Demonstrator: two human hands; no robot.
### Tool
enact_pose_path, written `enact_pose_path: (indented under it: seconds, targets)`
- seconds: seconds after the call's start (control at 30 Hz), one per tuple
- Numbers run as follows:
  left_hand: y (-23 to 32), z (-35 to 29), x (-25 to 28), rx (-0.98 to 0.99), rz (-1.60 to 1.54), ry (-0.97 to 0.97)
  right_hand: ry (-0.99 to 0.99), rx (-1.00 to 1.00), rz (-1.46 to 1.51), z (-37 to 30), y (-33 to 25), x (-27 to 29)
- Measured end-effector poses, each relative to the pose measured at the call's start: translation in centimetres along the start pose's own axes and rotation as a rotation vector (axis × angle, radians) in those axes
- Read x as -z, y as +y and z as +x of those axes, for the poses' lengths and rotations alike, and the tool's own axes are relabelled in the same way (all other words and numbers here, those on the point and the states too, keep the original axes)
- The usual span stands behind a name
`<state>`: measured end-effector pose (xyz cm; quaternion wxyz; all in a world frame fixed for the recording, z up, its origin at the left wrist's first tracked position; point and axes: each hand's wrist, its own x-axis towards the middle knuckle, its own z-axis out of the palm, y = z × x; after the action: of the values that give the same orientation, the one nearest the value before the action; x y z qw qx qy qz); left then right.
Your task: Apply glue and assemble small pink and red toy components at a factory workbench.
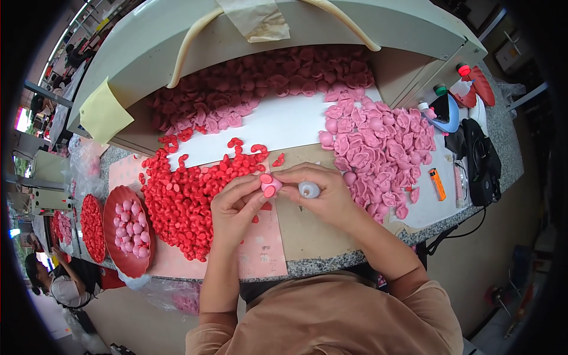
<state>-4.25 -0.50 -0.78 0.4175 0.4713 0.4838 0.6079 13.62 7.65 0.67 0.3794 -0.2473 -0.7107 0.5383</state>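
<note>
Between my fingertips is a small pink plastic piece [274, 186] with two red, flat-ended parts on it. My left hand [234, 204] pinches it from the left, thumb and forefinger closed. My right hand [325, 198] steadies it from the other side with its fingertips. Tucked in that same hand is a small whitish squeeze bottle [309, 189] with a narrow tip. A heap of small red plastic pieces [180, 207] spreads just left of my left hand. Right of my right hand lies a pile of pink petal-like pieces [378, 148].
A grey hooded cabinet [148, 35] arches over the bench's back, with more pink pieces [284, 71] under it. At left, a red tray [129, 269] holds pink balls. An orange lighter [437, 184], a black bag [482, 157] and a blue container [451, 121] are at right. Another person [62, 284] sits far left.
</note>
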Motion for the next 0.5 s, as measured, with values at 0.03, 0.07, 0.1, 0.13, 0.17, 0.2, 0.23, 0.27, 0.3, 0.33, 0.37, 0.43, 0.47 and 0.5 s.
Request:
enact_pose_path:
  seconds: [0.03,0.07,0.1,0.13,0.17,0.2,0.23,0.27,0.3,0.33,0.37,0.43,0.47,0.5]
  targets:
    - [-0.1,0.0,0.0,0.002,0.001,0.0,-0.001,-0.005,0.008,0.0,0.1,0.0]
    - [-0.1,0.0,-0.1,0.0,-0.006,-0.002,-0.001,-0.005,0.009,-0.1,0.1,0.0]
    - [-0.1,0.0,-0.1,-0.004,-0.012,-0.003,0.013,0.022,0.0,-0.1,0.1,-0.1]
    - [0.1,0.1,-0.2,-0.01,-0.01,-0.007,0.03,0.055,-0.011,0.0,0.0,-0.2]
    - [0.3,0.0,-0.4,-0.024,0.039,0.014,0.033,0.062,-0.012,0.0,0.0,-0.2]
    - [0.6,0.0,-0.6,-0.039,0.088,0.036,0.056,0.132,-0.036,-0.2,0.1,-0.3]
    - [0.7,-0.1,-1.0,-0.015,0.053,0.046,0.081,0.203,-0.062,-0.2,0.4,-0.4]
    - [0.8,-0.2,-1.2,0.009,0.018,0.055,0.087,0.214,-0.066,-0.2,0.6,-0.5]
    - [0.7,-0.2,-1.0,-0.027,-0.012,-0.031,0.108,0.306,-0.14,-0.1,0.8,-0.6]
    - [0.8,-0.2,-1.2,-0.035,-0.011,-0.032,0.123,0.396,-0.212,-0.2,0.9,-0.6]
    - [0.8,-0.2,-1.6,-0.063,-0.101,-0.066,0.123,0.404,-0.213,-0.3,0.9,-0.6]
    - [0.6,-0.3,-1.7,-0.093,-0.191,-0.098,0.107,0.49,-0.298,-0.4,1.0,-0.7]
    - [0.3,-0.4,-1.5,-0.018,-0.205,-0.066,0.104,0.493,-0.299,-0.5,0.7,-0.9]
    - [0.1,-0.5,-1.4,0.058,-0.219,-0.034,0.125,0.401,-0.231,-0.7,0.2,-1.1]
